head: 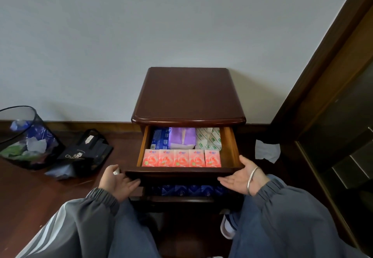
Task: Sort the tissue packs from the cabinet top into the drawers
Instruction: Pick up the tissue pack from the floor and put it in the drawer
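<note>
Top drawer (228, 146) stood open, glossy dark wood. Five flat pink tissue packs (181, 158) rowed along front; soft blue pack (159, 140), purple pack (181, 139), white-green pack (209, 141) behind. Left hand (117, 183), right hand (240, 175) at drawer's front corners, fingers straight, gripping nothing.

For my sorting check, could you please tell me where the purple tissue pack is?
Head view: the purple tissue pack sits centre-back in the top drawer, between the blue pack and the green-and-white pack.

Five pink packs (181, 158), three larger packs (182, 140), two open drawers (228, 146), one bin (24, 136), one bag (86, 152).
</note>
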Motion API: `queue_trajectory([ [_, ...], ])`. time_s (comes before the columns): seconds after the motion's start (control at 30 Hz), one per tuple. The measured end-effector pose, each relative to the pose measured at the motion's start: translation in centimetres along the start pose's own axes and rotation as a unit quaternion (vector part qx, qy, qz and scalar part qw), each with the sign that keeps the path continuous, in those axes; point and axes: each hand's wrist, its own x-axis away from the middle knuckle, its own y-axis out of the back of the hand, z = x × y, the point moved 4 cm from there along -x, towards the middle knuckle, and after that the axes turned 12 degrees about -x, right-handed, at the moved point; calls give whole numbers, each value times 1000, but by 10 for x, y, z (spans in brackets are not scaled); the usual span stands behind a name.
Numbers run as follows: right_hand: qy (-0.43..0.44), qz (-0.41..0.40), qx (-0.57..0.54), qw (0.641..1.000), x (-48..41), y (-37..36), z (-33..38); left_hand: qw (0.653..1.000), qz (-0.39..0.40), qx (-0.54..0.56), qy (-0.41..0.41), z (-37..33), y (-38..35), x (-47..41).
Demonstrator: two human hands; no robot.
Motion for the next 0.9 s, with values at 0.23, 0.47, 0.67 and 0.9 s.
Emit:
queue_trajectory([
  [0.23,104,66,-74,990,-54,-63,47,996,25,41,-77,-46,-62,-56],
  [0.47,163,74,17,984,-92,-81,67,993,60,-49,-84,-75,-102,-95],
  [0.67,26,17,187,982,-88,-14,39,990,51,-133,11,-26,-63,-80],
  [0.9,-240,-20,187,952,-75,72,-38,929,133,-216,271,91,-20,-32],
])
